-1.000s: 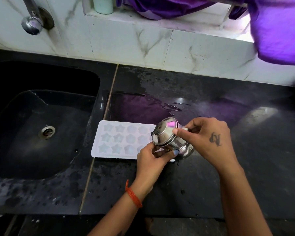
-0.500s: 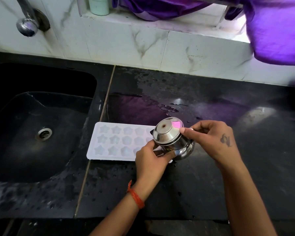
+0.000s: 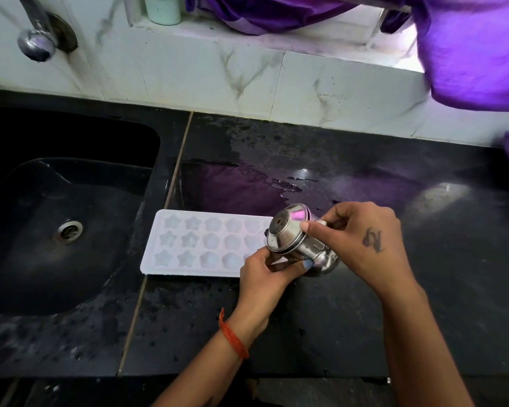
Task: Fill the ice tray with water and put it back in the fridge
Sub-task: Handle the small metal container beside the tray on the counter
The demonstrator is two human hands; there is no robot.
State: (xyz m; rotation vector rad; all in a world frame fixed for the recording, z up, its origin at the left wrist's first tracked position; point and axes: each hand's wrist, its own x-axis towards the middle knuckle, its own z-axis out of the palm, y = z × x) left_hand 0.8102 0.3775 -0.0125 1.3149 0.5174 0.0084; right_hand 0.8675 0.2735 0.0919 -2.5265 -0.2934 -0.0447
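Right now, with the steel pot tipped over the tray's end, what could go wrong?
Both hands, left hand and right hand, hold the steel pot tilted over the right end of the ice tray, so water may overshoot onto the already wet counter. The tray's left end lies near the sink edge; a nudge could tip it in.

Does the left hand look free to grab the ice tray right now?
Probably not yet: the left hand grips the steel pot together with the right hand. The ice tray lies uncovered just beside it.
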